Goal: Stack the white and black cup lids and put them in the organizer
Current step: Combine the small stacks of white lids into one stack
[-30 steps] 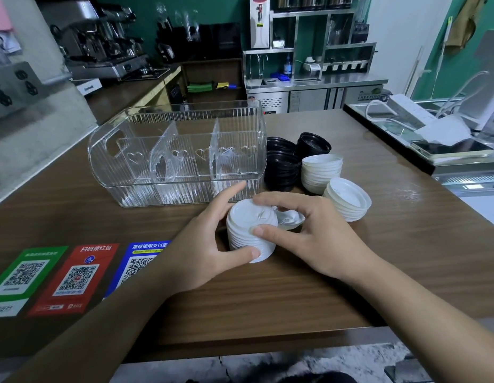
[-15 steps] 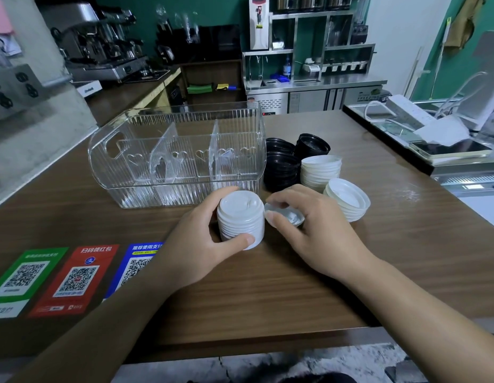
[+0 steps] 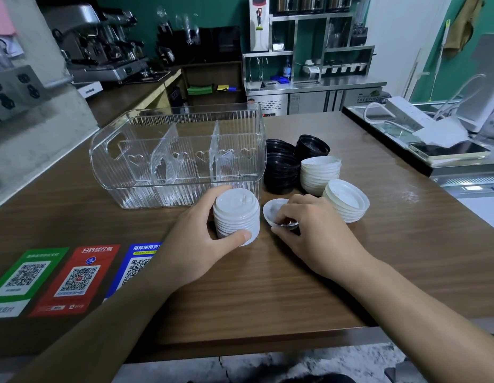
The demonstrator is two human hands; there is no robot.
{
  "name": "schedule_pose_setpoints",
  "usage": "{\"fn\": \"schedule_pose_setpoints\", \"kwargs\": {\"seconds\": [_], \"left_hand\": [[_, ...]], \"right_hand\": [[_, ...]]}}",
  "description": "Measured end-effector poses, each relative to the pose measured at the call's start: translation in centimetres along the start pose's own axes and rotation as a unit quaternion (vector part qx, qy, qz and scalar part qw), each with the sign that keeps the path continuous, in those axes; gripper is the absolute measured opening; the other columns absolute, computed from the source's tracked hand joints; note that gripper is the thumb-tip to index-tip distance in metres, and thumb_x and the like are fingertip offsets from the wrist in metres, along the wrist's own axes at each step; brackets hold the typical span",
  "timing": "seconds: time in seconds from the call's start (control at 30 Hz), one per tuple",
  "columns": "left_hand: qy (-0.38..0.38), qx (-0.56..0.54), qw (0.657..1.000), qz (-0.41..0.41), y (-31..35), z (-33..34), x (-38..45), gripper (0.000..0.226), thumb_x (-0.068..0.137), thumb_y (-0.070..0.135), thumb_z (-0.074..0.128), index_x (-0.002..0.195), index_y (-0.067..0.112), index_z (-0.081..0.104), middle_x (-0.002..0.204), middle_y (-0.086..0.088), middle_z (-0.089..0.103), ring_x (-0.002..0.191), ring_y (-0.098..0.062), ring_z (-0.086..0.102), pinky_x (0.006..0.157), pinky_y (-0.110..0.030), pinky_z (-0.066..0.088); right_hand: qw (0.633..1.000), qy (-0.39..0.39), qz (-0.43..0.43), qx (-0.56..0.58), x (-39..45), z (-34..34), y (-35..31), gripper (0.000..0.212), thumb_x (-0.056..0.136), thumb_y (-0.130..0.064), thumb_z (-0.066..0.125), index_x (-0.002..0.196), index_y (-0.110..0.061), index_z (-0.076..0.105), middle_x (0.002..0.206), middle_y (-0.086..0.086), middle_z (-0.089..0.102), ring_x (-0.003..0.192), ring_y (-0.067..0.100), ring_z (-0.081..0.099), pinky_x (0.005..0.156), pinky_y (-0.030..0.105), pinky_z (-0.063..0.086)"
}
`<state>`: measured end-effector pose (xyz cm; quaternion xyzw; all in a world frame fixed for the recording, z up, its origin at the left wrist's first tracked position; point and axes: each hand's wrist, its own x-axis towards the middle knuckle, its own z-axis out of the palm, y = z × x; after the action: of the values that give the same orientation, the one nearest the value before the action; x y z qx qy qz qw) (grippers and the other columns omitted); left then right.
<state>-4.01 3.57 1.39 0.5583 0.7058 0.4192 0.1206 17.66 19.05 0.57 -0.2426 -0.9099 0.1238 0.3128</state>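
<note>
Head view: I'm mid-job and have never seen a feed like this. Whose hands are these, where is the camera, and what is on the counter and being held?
No machine here: a person works with two bare hands, and the single camera sits on their head, looking forward and down. The arm from the lower left is their left, the other their right.

The left hand grips a stack of white lids standing on the wooden counter. The right hand pinches a single white lid lying just beside that stack.

Behind them stands the clear organizer with dividers; I can see no lids in it. To its right are black lid stacks and two more white lid stacks, the nearer one leaning. QR-code stickers lie at the counter's left.
</note>
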Motion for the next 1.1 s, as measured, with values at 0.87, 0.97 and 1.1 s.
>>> {"fn": "schedule_pose_setpoints", "kwargs": {"seconds": [0.87, 0.97, 1.1], "left_hand": [[0.029, -0.070, 0.993, 0.086, 1.3, 0.2, -0.4, 0.118, 0.074, 0.053, 0.100, 0.173, 0.040, 0.038, 0.160, 0.019, 0.061, 0.150, -0.009, 0.061, 0.128, -0.043, 0.046], [0.075, -0.084, 0.984, 0.137, 1.5, 0.1, -0.5, 0.110, 0.077, 0.036, 0.102, 0.170, 0.037, 0.044, 0.156, 0.012, 0.067, 0.149, -0.021, 0.063, 0.128, -0.052, 0.047], [0.097, -0.074, 0.978, 0.167, 1.6, 0.0, -0.7, 0.101, 0.075, 0.030, 0.104, 0.162, 0.034, 0.054, 0.150, 0.011, 0.071, 0.143, -0.023, 0.067, 0.121, -0.055, 0.053]], "right_hand": [[0.863, 0.085, 0.097, 0.488, 0.4, -3.7, -3.2, 0.028, 0.115, -0.015, 0.060, 0.095, 0.003, 0.068, 0.071, 0.017, 0.061, 0.062, 0.014, 0.052, 0.063, 0.018, 0.043], [0.836, 0.030, 0.093, 0.540, 0.8, -3.3, -2.8, 0.031, 0.112, -0.022, 0.061, 0.097, 0.004, 0.068, 0.072, 0.019, 0.061, 0.066, 0.019, 0.055, 0.069, 0.025, 0.046], [0.821, -0.031, 0.079, 0.564, 0.8, -2.7, -2.6, 0.032, 0.110, -0.026, 0.064, 0.099, 0.004, 0.069, 0.078, 0.020, 0.069, 0.073, 0.027, 0.063, 0.076, 0.040, 0.052]]}}
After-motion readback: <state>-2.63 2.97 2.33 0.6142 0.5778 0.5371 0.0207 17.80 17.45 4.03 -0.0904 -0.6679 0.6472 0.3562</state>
